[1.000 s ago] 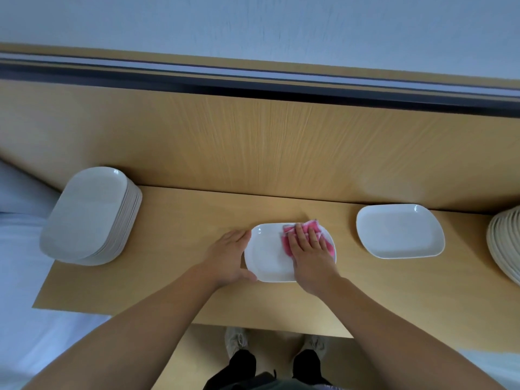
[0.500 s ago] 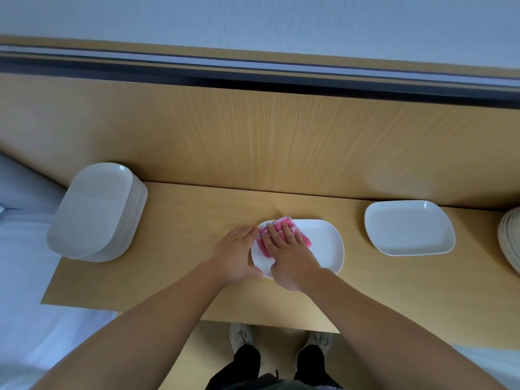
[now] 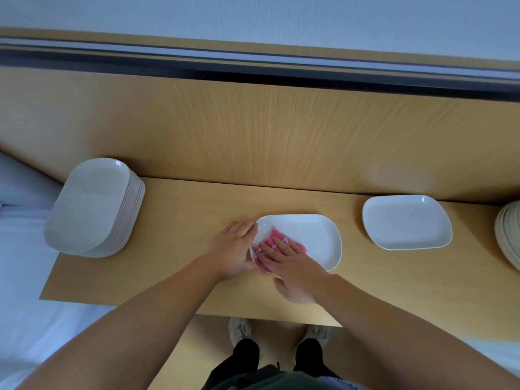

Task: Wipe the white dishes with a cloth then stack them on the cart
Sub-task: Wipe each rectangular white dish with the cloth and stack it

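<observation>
Far to the left of the middle dish [image 3: 315, 235] stands a tall stack [image 3: 92, 206] of white dishes, squared up at the end of the wooden surface [image 3: 183, 220], well apart from the work. I take it for one of the task's piles, though whether wiped or waiting I cannot tell. Just left of the middle dish, the person's left hand [image 3: 235, 249] lies against its left rim with fingers [image 3: 244, 228] released and nearly straight and the thumb at the near edge, seemingly bracing the dish so it does not skate away under the rubbing. On the left part of the middle dish sits the pink cloth [image 3: 295, 244], bunched. The right hand [image 3: 294, 273] presses it down with flat, spread fingers [image 3: 271, 249], grasping nothing, which suits a wiping stroke better than a pinch would. The right half of the middle dish is bare. To its right, well apart, a single dish [image 3: 405, 220] lies alone, perhaps the start of a pile. Farther right, a cream stack [image 3: 509, 235] is cut off by the frame.
</observation>
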The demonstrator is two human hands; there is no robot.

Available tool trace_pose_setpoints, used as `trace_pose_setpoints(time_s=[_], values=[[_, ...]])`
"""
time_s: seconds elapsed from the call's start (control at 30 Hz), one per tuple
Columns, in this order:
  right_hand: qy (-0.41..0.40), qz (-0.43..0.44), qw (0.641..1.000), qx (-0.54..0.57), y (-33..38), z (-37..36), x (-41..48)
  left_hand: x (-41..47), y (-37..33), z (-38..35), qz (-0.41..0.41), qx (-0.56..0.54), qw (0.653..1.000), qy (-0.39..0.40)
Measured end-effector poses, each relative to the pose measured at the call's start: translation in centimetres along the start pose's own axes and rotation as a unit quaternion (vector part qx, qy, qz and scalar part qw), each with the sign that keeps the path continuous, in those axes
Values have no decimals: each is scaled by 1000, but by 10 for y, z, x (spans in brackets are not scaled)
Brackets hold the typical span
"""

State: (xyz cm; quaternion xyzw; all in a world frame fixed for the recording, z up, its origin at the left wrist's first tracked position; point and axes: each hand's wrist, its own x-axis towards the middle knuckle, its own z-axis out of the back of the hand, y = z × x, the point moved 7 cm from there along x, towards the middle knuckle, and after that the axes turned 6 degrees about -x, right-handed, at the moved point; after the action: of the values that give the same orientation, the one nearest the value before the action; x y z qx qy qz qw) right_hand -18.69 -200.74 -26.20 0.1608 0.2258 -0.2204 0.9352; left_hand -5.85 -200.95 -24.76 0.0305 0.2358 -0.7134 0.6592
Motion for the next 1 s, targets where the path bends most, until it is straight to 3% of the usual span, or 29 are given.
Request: trace_pose_setpoints(time_s=[0.47,0.63,0.77,0.9,1.0], values=[[12,-41,999,16,-53,-20,-55,0,7,-5,-2,30,998,59],[33,-26,998,-37,-67,-10,-67,0,4,-5,-2,42,997,65],[-21,1,997,-78,-70,16,-69,1,-3,3,-16,49,997,54],[-118,15,984,-132,-79,42,-56,-1,-18,4,-94,68,991,62],[-98,-7,984,-149,-81,45,-42,-5,-32,-7,-125,80,984,100]])
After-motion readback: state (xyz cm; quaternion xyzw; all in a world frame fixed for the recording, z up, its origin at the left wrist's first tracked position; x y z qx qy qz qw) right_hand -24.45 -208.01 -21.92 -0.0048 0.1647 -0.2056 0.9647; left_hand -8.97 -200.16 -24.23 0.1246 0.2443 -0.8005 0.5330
